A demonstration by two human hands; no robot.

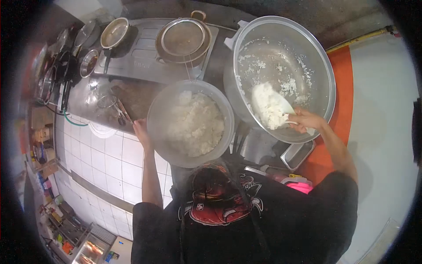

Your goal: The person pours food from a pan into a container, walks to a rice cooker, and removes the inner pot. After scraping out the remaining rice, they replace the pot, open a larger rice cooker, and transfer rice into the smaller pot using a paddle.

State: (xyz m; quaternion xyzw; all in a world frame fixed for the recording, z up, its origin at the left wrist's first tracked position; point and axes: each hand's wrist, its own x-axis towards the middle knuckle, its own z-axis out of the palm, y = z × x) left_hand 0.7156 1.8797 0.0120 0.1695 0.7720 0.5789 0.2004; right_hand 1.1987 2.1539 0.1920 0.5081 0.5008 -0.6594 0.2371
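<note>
Steaming white rice [200, 125] fills a wide grey basin [163, 152] in front of my body. My left hand [143, 135] grips the basin's left rim, its fingers partly hidden by the edge. To the right stands a large, deep aluminium pot [303, 44], tilted towards me, with scattered grains stuck to its bottom and wall. Inside its near side, my right hand [304, 120] is closed around a pale scoop [285, 108]. A heap of rice covers most of the scoop, so its full shape is hidden.
Behind the basin, a mesh strainer [182, 39] sits over a round pan on the metal counter. A frying pan [115, 33] and several other pans stand at the far left. Scissors [121, 116] lie left of the basin. A metal tray [297, 154] is below the pot.
</note>
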